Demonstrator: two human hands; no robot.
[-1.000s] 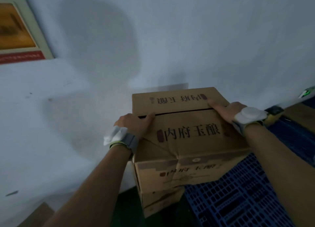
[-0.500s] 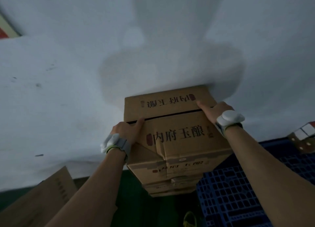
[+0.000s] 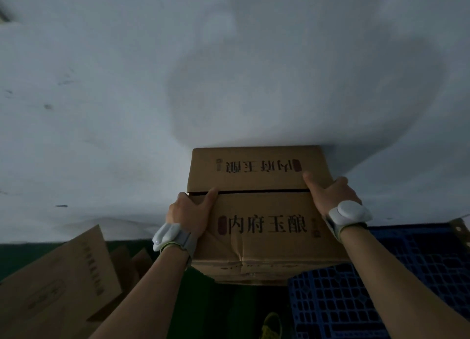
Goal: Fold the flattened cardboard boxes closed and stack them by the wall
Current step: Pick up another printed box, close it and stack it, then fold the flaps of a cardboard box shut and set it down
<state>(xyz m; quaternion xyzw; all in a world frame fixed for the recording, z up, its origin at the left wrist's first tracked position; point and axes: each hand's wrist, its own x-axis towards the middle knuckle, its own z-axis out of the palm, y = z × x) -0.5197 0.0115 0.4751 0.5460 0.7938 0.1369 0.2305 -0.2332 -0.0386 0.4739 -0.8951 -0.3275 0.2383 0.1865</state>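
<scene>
A brown cardboard box point(image 3: 262, 211) with dark printed characters sits closed against the white wall point(image 3: 178, 84), on top of other boxes whose edges point(image 3: 249, 279) show just beneath it. Its two top flaps meet at a dark seam across the middle. My left hand point(image 3: 192, 215) grips the box's left side, thumb on the top at the seam. My right hand point(image 3: 328, 195) holds the right side, thumb lying on the far flap. Both wrists wear white bands.
Flattened cardboard sheets point(image 3: 58, 282) lean on the dark green floor at lower left. A blue plastic pallet point(image 3: 381, 287) lies at lower right, beside the stack. A yellow-green object point(image 3: 270, 323) shows at the bottom edge.
The view has tilted downward and closer, so the box now appears lower against the wall, and the floor cardboard has come into sight. Both hands keep their grip on the box's sides.
</scene>
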